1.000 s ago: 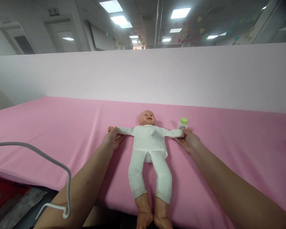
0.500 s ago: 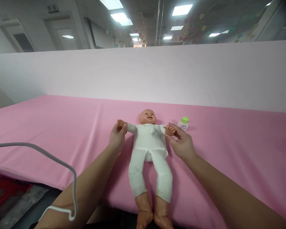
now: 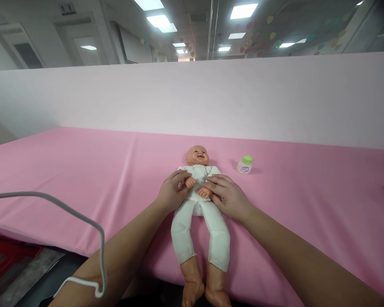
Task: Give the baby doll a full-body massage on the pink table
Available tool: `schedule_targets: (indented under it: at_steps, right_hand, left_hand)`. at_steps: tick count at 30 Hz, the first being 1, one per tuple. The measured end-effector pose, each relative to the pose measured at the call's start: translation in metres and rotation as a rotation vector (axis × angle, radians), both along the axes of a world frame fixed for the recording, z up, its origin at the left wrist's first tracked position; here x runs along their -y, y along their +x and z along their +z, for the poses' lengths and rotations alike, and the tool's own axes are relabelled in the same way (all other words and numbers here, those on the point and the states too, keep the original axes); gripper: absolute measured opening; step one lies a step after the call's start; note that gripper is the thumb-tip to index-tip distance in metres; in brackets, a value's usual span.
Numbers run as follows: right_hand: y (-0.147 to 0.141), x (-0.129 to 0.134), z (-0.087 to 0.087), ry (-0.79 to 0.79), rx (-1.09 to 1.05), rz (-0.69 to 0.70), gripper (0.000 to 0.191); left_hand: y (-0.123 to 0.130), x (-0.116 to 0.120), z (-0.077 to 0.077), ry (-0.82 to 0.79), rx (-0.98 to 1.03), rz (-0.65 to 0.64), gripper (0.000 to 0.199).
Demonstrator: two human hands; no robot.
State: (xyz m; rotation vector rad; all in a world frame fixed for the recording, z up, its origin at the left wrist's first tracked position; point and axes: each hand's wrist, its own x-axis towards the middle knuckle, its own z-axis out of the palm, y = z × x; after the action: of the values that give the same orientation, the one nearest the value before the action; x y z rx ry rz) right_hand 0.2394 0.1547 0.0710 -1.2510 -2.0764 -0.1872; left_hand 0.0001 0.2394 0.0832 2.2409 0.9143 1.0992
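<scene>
Left of the trunk, one arm of the white-clothed plastic baby doll [image 3: 195,196] is held by the bare left hand [image 3: 173,192], fingers curled over the sleeve, tiny fist poking out. Doll is laid face-up on the smooth pink sheet [image 3: 83,170], feet apparently past the near edge. Should be light; clothed trunk probably soft, bare plastic likely stiff and slick, nothing fragile expected. Right of the trunk, the other arm is held by the bare right hand [image 3: 228,197], fingers slightly spread; squeeze can't be told. Best gripped by sleeves just above wrists. Surface and room: red frame [image 3: 13,256] seen low, far left of doll; bent grey cable [image 3: 97,226] hung nearer, also left; long white panel [image 3: 192,98] set behind doll, bright ceiling lights [image 3: 243,11] seen above; small green-capped clear bottle [image 3: 244,166] placed near, right of doll.
</scene>
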Motion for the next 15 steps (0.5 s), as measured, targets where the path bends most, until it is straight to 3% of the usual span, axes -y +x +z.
schedule_targets:
  at_steps: [4,9,12,15]
  right_hand:
    - [0.006,0.001,0.000,-0.022,-0.226,-0.065,0.043]
    - [0.030,-0.005,-0.002,-0.067,-0.689,-0.254,0.053]
    - [0.056,-0.012,-0.007,-0.101,-0.837,-0.437,0.060]
    - [0.082,-0.020,-0.015,-0.230,-0.924,-0.695,0.058]
  left_hand:
    - [0.000,-0.001,0.000,-0.142,0.127,0.106,0.031]
    - [-0.009,-0.020,-0.001,-0.395,0.517,0.173,0.028]
    - [-0.020,-0.041,-0.005,-0.552,0.716,0.226,0.024]
    - [-0.034,-0.062,-0.012,-0.715,0.841,0.402,0.021]
